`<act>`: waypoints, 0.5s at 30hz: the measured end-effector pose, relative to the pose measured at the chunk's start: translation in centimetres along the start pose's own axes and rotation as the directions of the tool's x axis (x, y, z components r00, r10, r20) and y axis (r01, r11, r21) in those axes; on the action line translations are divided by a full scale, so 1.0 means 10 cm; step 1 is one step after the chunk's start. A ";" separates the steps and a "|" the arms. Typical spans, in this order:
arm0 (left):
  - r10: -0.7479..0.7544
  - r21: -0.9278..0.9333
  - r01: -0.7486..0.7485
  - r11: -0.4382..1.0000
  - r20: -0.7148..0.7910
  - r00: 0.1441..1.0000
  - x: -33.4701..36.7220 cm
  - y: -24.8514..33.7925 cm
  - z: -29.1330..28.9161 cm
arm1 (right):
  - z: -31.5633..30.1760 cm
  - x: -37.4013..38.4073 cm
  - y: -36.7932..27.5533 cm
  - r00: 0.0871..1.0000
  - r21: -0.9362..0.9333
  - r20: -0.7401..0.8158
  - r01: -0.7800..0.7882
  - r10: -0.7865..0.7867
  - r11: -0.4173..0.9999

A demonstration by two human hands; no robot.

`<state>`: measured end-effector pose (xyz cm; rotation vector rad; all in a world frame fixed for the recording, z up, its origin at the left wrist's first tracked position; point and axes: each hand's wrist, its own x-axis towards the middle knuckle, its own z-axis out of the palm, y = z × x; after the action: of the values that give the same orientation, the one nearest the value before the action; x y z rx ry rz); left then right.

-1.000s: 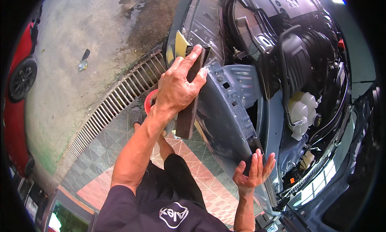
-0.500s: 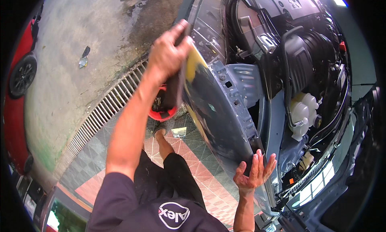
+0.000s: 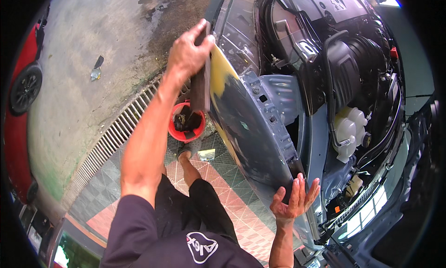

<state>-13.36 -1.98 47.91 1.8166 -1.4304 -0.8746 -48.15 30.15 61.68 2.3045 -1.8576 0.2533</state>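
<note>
Brown block [image 3: 200,91] is held by left fingers [image 3: 196,30].

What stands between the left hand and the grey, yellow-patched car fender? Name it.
The long, dark brown, flat-sided block, held in the left hand, stands between it and the grey, yellow-patched car fender; nothing else visible does.

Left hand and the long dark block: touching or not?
Touching. The head view shows the left hand laid over the upper part of the long dark block, thumb across its edge, no gap between them.
</note>
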 end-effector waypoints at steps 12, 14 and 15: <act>0.076 -0.084 -0.070 0.994 0.076 0.994 -0.62 0.41 0.11 | -0.03 -0.01 0.00 1.000 -0.011 0.017 -0.016 0.016 1.000; 0.122 -0.104 -0.108 0.989 0.129 0.984 -1.04 0.70 0.13 | -0.05 -0.01 0.01 1.000 -0.018 0.023 -0.021 0.022 1.000; 0.120 -0.139 -0.098 0.985 0.167 0.979 -1.08 0.74 0.13 | -0.06 0.00 0.02 0.999 -0.021 0.025 -0.019 0.020 1.000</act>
<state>-20.35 7.06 54.45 1.5814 -1.5279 -1.0666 -48.33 30.30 62.25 2.2873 -1.8865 0.2074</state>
